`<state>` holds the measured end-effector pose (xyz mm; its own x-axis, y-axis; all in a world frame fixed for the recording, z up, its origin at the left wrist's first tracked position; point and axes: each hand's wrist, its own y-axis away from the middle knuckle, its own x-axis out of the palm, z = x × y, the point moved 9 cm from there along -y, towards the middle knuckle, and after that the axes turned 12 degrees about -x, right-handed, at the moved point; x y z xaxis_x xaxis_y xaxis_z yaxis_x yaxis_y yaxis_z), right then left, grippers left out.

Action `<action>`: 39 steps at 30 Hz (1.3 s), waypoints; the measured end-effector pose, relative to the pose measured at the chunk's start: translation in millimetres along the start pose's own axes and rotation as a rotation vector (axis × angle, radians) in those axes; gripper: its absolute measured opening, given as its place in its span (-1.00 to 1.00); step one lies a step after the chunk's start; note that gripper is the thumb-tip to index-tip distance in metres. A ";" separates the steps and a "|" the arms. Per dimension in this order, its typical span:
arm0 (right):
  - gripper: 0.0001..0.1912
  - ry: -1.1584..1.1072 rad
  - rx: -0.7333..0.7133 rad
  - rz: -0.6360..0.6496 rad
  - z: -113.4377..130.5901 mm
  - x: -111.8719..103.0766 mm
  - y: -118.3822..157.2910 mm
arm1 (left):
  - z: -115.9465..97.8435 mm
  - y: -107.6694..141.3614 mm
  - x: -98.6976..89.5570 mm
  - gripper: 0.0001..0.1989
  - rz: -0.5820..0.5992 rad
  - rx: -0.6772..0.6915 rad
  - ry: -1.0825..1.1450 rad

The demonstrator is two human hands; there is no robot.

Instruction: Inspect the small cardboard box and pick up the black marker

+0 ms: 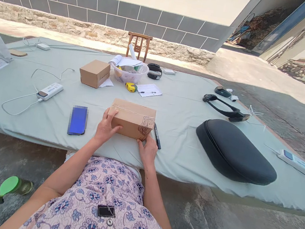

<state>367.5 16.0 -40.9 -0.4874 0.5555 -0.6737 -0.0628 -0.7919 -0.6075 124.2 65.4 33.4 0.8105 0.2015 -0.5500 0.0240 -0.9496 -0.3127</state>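
On the big cloth-covered table [182, 107], pale green and wrinkly: a scribbly brown box [131, 119] near the front edge, a black pen [157, 136] just beside it, a phone [78, 120], a fat black case [235, 152], a plain brown box [94, 73], a yellow tape measure [131, 87].

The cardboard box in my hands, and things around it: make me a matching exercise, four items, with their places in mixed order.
Things:
1. Scribbled box
2. Yellow tape measure
3. Black marker
4. Green-lidded bottle

Places:
A. On the ground
B. Touched by the left hand and right hand
C. At the near side of the bowl
D. On the tablecloth, just right of the box

Pairs: 1-B, 2-C, 3-D, 4-A
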 end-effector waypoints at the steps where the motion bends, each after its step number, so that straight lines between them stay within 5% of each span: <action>1: -0.52 -0.010 0.003 -0.004 -0.9 0.1 -0.1 | 0.1 -0.1 0.1 -0.31 0.000 -0.003 -0.001; 10: -0.45 -0.206 0.070 -0.109 -6.9 -7.0 0.9 | 3.2 0.7 -10.4 -0.39 -0.114 0.014 0.156; 14: -0.48 -0.351 0.068 -0.325 0.5 -33.9 2.3 | 6.3 3.2 -12.3 -0.41 -0.158 -0.037 0.305; 18: -0.60 -0.325 -0.005 -0.470 17.8 -71.5 -7.5 | 15.2 4.7 3.9 -0.38 -0.059 -0.199 0.466; 24: -0.67 -0.234 -0.161 -0.469 52.6 -108.4 -42.2 | 32.3 10.2 24.1 -0.40 0.017 -0.355 0.580; 31: -0.72 -0.174 -0.282 -0.402 93.6 -91.7 -70.0 | 40.3 8.8 8.1 -0.63 0.012 -0.323 0.102; 36: -0.75 -0.189 -0.280 -0.380 108.9 -76.3 -81.8 | 48.6 5.9 13.2 -0.65 0.106 -0.360 0.077; 39: -0.75 -0.201 -0.258 -0.357 107.9 -72.5 -86.1 | 46.1 2.6 13.9 -0.50 0.138 -0.344 0.170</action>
<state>314.2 16.5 105.7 -0.6352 0.7007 -0.3248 -0.0509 -0.4576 -0.8877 108.5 76.8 -10.7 0.9045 0.0511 -0.4234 0.0791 -0.9957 0.0489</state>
